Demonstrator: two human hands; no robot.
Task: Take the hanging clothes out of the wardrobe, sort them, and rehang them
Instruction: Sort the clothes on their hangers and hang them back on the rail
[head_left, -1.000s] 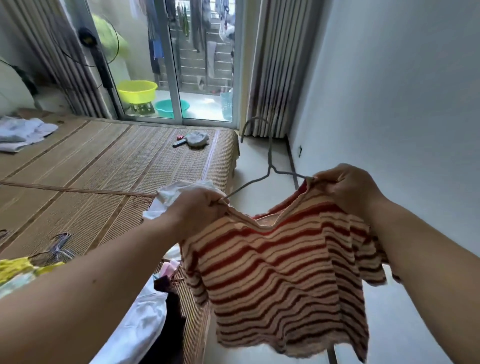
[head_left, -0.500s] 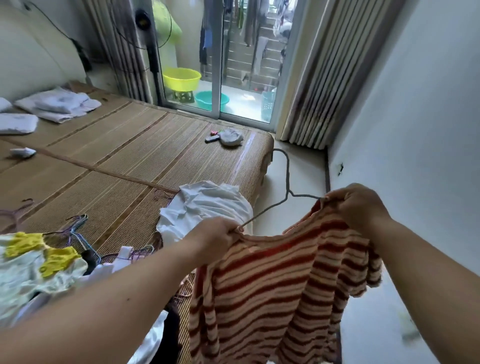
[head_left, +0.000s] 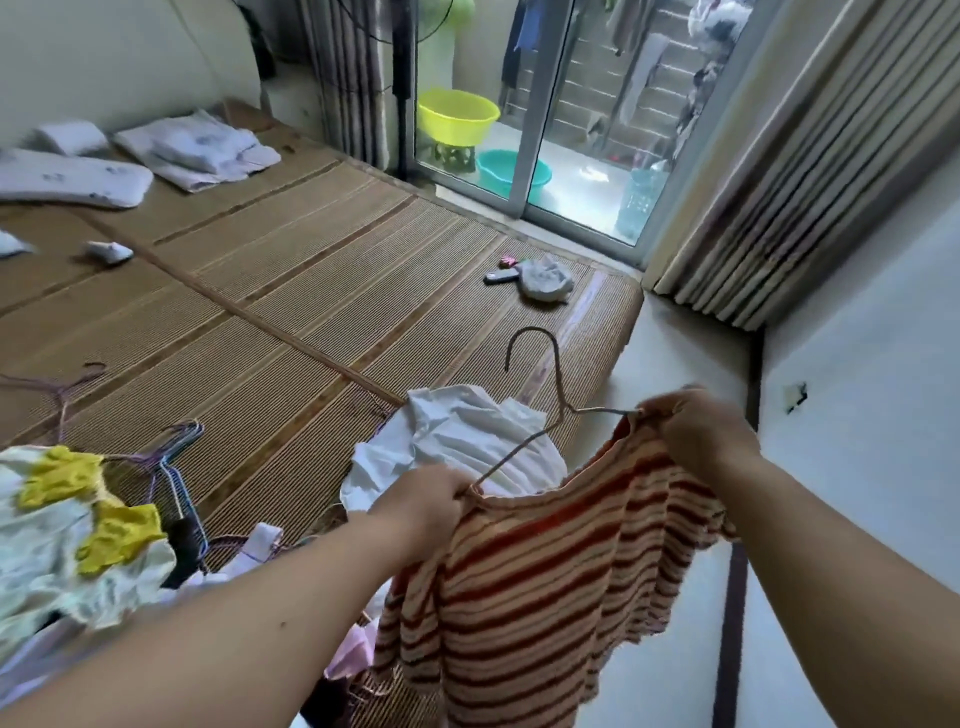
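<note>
While the striped top (head_left: 545, 597) hangs lower centre on a wire hanger (head_left: 562, 408), I see left hand (head_left: 426, 499) and right hand (head_left: 696, 436) each pinching a shoulder, fingers curled tight; white garment (head_left: 457, 436) just behind, clothes pile (head_left: 78, 545) lower left.

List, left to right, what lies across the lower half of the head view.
yellow-patched garment → loose hangers → left hand → hanger hook → right hand → wall socket. Striped top and white cloth overlap the hands, so omitted.

Ribbed knit striped top (head_left: 545, 597) — thin metal hanger (head_left: 540, 384).
</note>
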